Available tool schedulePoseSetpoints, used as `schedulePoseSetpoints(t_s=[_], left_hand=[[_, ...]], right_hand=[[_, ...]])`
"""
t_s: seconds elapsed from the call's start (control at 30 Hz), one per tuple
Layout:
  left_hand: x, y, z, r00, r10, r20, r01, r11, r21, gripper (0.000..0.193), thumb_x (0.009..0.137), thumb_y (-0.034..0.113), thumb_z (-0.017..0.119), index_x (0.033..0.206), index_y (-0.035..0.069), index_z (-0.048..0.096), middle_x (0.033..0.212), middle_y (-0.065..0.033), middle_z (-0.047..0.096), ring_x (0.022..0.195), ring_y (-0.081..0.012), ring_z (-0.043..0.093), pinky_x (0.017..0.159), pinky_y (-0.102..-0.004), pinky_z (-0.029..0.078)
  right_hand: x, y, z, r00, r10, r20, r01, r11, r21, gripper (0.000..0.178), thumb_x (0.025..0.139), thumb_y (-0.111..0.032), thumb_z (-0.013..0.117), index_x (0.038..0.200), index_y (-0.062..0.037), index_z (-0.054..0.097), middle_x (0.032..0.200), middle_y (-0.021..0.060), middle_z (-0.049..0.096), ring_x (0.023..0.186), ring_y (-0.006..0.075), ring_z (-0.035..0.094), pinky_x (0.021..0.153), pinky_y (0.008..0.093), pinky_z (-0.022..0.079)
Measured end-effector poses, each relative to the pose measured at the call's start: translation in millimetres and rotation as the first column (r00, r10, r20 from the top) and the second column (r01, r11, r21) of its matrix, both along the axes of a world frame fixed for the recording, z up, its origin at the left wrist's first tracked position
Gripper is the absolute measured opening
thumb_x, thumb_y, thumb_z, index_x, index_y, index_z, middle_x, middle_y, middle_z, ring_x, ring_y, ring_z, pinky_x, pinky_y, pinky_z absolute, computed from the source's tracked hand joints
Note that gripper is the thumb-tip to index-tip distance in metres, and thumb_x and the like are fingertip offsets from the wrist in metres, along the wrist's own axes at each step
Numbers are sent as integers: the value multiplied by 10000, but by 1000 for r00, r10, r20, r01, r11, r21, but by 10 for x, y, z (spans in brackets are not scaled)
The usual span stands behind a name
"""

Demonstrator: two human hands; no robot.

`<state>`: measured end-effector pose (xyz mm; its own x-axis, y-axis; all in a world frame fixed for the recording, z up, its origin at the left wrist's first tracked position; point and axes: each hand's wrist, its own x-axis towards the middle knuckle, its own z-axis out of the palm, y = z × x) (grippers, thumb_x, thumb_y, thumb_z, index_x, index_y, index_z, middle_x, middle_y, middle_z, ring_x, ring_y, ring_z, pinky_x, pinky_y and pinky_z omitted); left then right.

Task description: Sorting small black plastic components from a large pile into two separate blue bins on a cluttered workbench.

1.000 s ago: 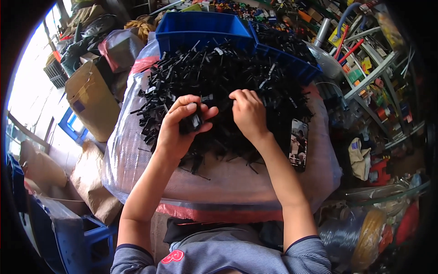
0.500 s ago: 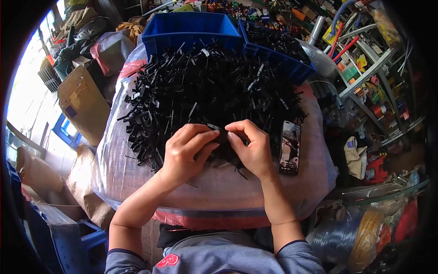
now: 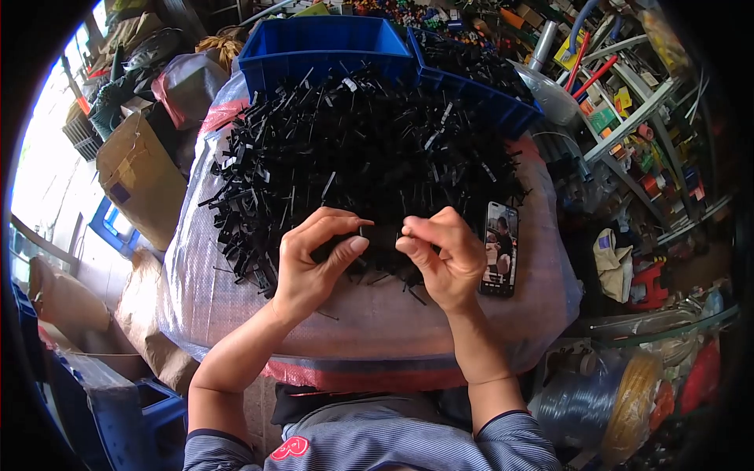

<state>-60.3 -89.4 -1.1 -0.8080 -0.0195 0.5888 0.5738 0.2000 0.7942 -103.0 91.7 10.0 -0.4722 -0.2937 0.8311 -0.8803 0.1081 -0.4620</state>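
Note:
Over the near edge of a heap of small black plastic parts [image 3: 353, 149] with thin tails, my two hands face each other. My left hand [image 3: 314, 255] is bent into a pinch, its thumb and forefinger tips a little apart around something thin and dark. Across a narrow gap, my right hand [image 3: 449, 259] presses thumb and forefinger together on a small dark thing. Against the black heap I cannot make out either item, nor whether one piece spans both hands. A phone [image 3: 499, 250] with a lit screen lies just right of my right hand.
The heap rests on a bulging white woven sack [image 3: 377, 334]. Behind it stand a blue bin [image 3: 326, 63] and a second blue bin [image 3: 514, 118] filled with black parts. A cardboard box [image 3: 141, 173] is at left; wire spools [image 3: 628, 408] and a metal rack [image 3: 636, 137] are at right.
My hands have drawn apart; their fingertips were almost meeting before. The right hand has turned and shifted slightly right, while the left thumb and forefinger have spread a little.

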Motion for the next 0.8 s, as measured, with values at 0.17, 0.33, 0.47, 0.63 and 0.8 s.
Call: schedulePoseSetpoints(t_s=[0.17, 0.33, 0.47, 0.63, 0.8], left_hand=[[11, 11, -4, 999, -14, -30, 13, 1000, -20, 169, 754, 18, 682, 910, -22, 630, 902, -119, 619, 817, -205, 617, 713, -267, 489], [73, 37, -8, 990, 50, -132, -65, 992, -112, 180, 736, -1, 671, 909, -21, 627, 916, -125, 608, 811, -212, 607, 700, -274, 482], [60, 61, 20, 969, 78, -235, -132, 966, -222, 209, 703, -45, 667, 905, -14, 623, 896, -126, 604, 767, -216, 610, 655, -273, 494], [72, 49, 52, 972, 84, -218, -141, 954, -263, 182, 704, -22, 683, 874, -20, 619, 880, -121, 605, 760, -211, 607, 652, -277, 490], [-30, -99, 42, 979, 78, 189, -101, 989, 111, 138, 774, 91, 693, 787, -30, 627, 786, -59, 609, 746, -124, 567, 691, -242, 445]], right_hand=[[22, -25, 18, 963, 129, 237, -151, 985, 79, 157, 797, -86, 679, 935, -35, 622, 924, 62, 571, 839, 123, 546, 697, 225, 452], [59, -119, -1, 584, 403, 705, -287, 915, -285, 122, 848, -94, 622, 929, -7, 595, 986, 65, 557, 912, 115, 529, 839, 242, 415], [31, -41, -166, 338, 529, 779, -339, 840, -424, 105, 861, -83, 598, 923, 1, 586, 905, 33, 567, 862, 89, 517, 782, 217, 413], [17, -38, -206, 247, 613, 751, -331, 781, -529, 110, 878, -100, 581, 922, 0, 573, 909, 37, 574, 843, 81, 519, 759, 213, 420], [91, -66, 88, 903, 151, 401, -277, 920, 277, 548, 745, -126, 722, 1229, -6, 494, 1039, 110, 592, 926, 209, 575, 804, 320, 467]])
